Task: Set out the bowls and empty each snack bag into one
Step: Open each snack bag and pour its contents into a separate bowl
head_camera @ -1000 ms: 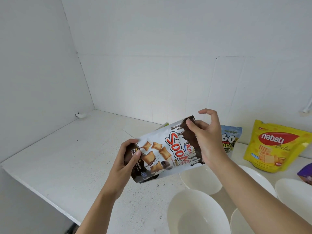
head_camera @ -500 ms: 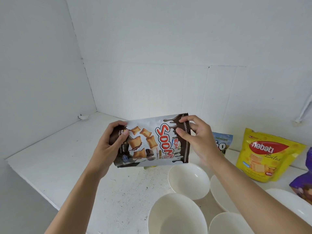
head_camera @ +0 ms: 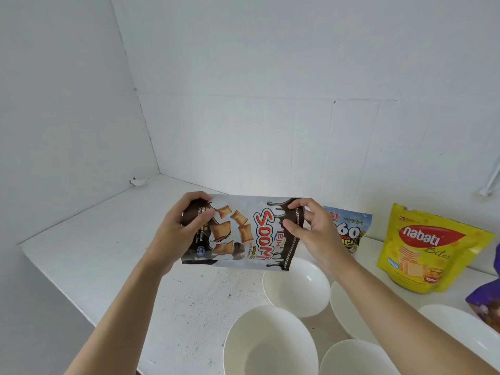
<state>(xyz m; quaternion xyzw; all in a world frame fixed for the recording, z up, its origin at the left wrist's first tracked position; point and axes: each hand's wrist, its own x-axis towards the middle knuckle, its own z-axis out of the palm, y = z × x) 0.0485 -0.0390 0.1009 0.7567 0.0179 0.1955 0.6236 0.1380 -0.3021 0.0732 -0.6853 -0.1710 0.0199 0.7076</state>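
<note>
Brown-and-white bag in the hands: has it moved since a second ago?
Yes. Against the standing yellow bag, the brown-and-white bag has swung from tilted, right end high, to nearly level; its left end has risen.

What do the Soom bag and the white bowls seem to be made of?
The Soom bag: probably thin plastic film, printed and slightly glossy; its surface wrinkles and bends. The white bowls: glazed ceramic or hard plastic, I cannot tell which; smooth, plain, with a bright highlight inside one.
</note>
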